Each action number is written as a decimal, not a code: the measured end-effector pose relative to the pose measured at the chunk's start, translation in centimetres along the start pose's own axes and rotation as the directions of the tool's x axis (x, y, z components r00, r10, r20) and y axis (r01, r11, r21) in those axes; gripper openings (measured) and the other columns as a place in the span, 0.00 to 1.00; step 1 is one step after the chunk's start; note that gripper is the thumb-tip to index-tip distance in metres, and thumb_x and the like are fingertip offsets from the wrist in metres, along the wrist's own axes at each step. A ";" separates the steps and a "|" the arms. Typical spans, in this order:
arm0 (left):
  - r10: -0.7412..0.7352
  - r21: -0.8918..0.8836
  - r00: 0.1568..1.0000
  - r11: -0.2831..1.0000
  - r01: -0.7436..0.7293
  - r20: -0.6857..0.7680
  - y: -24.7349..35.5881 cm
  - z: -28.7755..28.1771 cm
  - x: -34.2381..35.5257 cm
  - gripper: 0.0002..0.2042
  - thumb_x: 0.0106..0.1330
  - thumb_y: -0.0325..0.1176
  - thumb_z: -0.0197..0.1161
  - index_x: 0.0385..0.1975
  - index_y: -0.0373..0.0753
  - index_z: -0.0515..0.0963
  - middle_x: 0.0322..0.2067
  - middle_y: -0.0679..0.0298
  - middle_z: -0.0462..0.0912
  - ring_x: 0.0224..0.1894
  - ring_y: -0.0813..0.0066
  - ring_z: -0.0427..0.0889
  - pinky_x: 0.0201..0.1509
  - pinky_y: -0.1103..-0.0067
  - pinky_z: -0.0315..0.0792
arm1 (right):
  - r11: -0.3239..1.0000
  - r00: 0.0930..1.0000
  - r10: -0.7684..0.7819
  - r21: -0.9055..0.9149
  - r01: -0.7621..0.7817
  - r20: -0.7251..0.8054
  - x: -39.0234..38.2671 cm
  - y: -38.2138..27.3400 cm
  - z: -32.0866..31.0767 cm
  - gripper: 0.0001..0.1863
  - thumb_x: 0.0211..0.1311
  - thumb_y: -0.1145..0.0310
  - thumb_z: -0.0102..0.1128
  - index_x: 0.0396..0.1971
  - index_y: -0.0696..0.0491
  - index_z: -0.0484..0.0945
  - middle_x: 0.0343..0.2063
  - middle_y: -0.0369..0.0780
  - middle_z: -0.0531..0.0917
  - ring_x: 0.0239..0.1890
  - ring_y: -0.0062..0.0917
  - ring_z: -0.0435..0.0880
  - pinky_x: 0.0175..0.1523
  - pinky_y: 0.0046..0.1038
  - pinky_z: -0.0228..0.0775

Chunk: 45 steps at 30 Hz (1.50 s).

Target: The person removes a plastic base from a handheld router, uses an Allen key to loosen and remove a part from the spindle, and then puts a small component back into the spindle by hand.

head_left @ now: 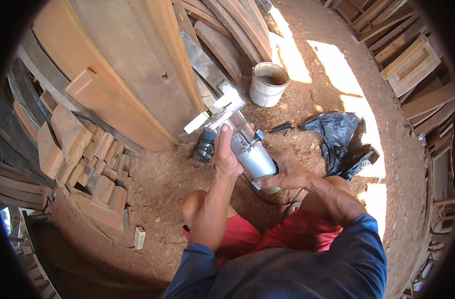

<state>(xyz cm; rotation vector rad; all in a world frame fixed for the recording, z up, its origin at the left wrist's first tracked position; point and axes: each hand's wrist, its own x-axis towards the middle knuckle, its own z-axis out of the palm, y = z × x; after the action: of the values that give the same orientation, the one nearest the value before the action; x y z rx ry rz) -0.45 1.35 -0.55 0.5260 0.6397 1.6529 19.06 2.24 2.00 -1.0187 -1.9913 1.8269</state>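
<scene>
A silver cylindrical power tool [252, 155] with a clear-and-metal base and white guide pieces [197, 122] is tilted between my hands, its base pointing up and away from me. My left hand [226, 154] grips the left side of it, thumb up beside the base. Around the lower end of the body, my right hand [286, 172] is wrapped, with some fingers hidden behind it. A black cord [272, 202] runs below the tool. Just behind my left hand, a dark ribbed object [204, 148] lies on the ground, partly covered.
A dirty white bucket [267, 92] stands ahead on the dirt floor [157, 189]. Small black pieces [280, 127] and a crumpled black plastic bag [332, 139] lie to the right. Leaning boards [128, 74] and stacked offcuts [103, 189] crowd the left; more timber [422, 104] lines the right.
</scene>
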 end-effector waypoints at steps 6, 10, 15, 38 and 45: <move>0.045 -0.077 0.999 0.996 -0.043 0.021 0.8 0.8 -0.1 0.30 0.73 0.58 0.56 0.52 0.30 0.71 0.35 0.52 0.82 0.33 0.62 0.87 0.34 0.68 0.85 | 1.000 1.000 0.004 0.031 -0.005 0.030 -0.2 -1.9 -0.2 0.29 0.52 0.65 0.82 0.51 0.63 0.79 0.41 0.42 0.87 0.46 0.25 0.84 0.54 0.29 0.78; 0.005 -0.009 1.000 1.000 -0.005 0.008 0.5 0.3 0.1 0.31 0.69 0.64 0.57 0.52 0.39 0.73 0.37 0.55 0.83 0.35 0.60 0.86 0.40 0.63 0.84 | 0.999 0.999 -0.015 -0.040 0.017 0.033 -0.4 -1.5 -0.4 0.31 0.52 0.62 0.81 0.52 0.63 0.79 0.41 0.42 0.87 0.46 0.26 0.85 0.54 0.30 0.78; 0.000 -0.011 1.000 1.000 0.000 -0.026 0.6 0.3 0.2 0.32 0.67 0.65 0.58 0.52 0.38 0.72 0.37 0.54 0.83 0.35 0.60 0.86 0.39 0.64 0.84 | 0.999 0.999 -0.014 -0.044 0.016 0.038 -0.4 -1.4 -0.5 0.33 0.52 0.60 0.80 0.54 0.63 0.79 0.42 0.44 0.87 0.46 0.27 0.85 0.55 0.31 0.77; -0.194 -0.139 0.981 0.971 0.194 0.012 1.5 -1.5 1.8 0.26 0.62 0.55 0.64 0.49 0.38 0.77 0.35 0.58 0.85 0.31 0.60 0.87 0.36 0.62 0.84 | 0.994 0.982 0.083 -0.060 -0.094 -0.169 -6.1 0.7 -5.8 0.33 0.52 0.61 0.81 0.54 0.62 0.78 0.42 0.41 0.87 0.46 0.25 0.84 0.54 0.32 0.76; -0.534 -0.099 0.841 0.835 0.541 0.083 -3.3 -2.1 2.4 0.35 0.60 0.65 0.67 0.50 0.36 0.78 0.32 0.53 0.85 0.31 0.54 0.88 0.31 0.57 0.84 | 0.989 0.911 0.146 0.090 -0.121 -0.386 -9.3 0.9 -9.0 0.28 0.52 0.65 0.78 0.51 0.63 0.80 0.38 0.41 0.87 0.41 0.24 0.86 0.49 0.30 0.78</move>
<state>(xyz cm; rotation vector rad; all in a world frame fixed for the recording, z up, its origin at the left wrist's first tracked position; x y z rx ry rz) 0.20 3.82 -4.36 0.2636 0.5798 1.1268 31.61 3.22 5.29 -1.4036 -1.6488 1.5803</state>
